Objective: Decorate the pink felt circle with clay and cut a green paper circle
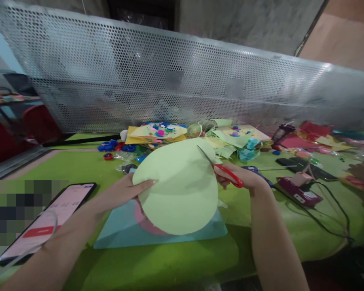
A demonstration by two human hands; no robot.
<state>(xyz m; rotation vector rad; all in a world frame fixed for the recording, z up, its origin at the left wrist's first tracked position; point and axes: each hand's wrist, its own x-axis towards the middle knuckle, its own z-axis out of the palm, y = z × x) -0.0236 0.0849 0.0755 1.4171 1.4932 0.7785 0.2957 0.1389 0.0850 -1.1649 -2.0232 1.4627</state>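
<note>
My left hand [139,185] pinches the left edge of a pale green paper [178,194] with a rounded outline, thumb on top and the other fingers hidden beneath. In my right hand [230,176] are scissors with red handles [232,176]. One scissor blade lies over the paper's upper right part, pointing up and left; the other blade is hard to make out. Below the raised paper lies a blue sheet [118,228] on the table, with a pink round piece [142,216] on it, partly covered by the green paper.
A phone [48,222] with a lit screen lies at left, a cable across it. At right are a glue gun [256,171], a maroon power strip [300,192] with black cords, and a dark phone [315,169]. Paper scraps [230,151] and decorated sheets [157,133] line the perforated metal panel [145,81].
</note>
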